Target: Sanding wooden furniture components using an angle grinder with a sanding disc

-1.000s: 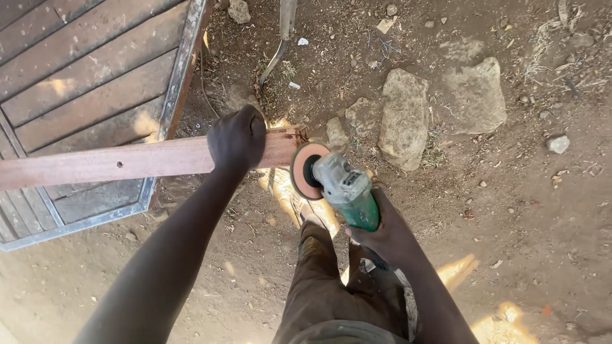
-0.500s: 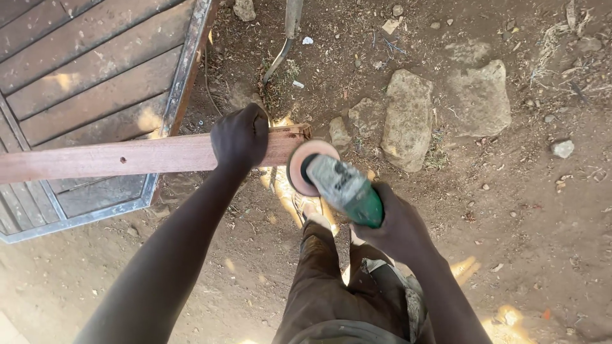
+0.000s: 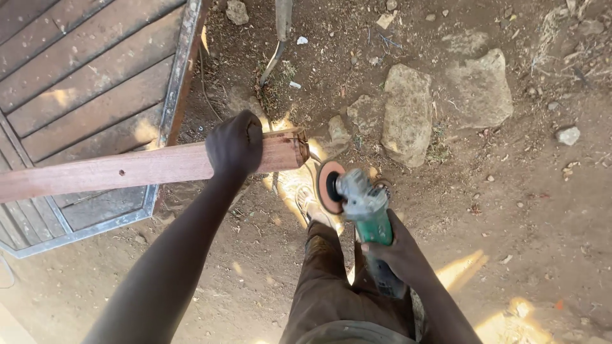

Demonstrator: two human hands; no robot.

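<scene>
My left hand (image 3: 234,145) grips a long reddish wooden beam (image 3: 127,169) near its right end, holding it level above the dirt ground. My right hand (image 3: 398,251) holds a green angle grinder (image 3: 364,213) by its body. The grinder's orange sanding disc (image 3: 326,186) faces left and sits just below and to the right of the beam's end, a small gap apart from it. My trousered leg (image 3: 322,280) and shoe stand under the tool.
A wooden slatted panel in a metal frame (image 3: 172,102) lies on the ground at the left, under the beam. Large stones (image 3: 408,114) rest on the dirt beyond the beam's end. A tool handle (image 3: 280,32) lies at the top.
The grinder has dropped down and away from the beam's end, where its disc was touching before. The beam and my left hand have stayed roughly in place.
</scene>
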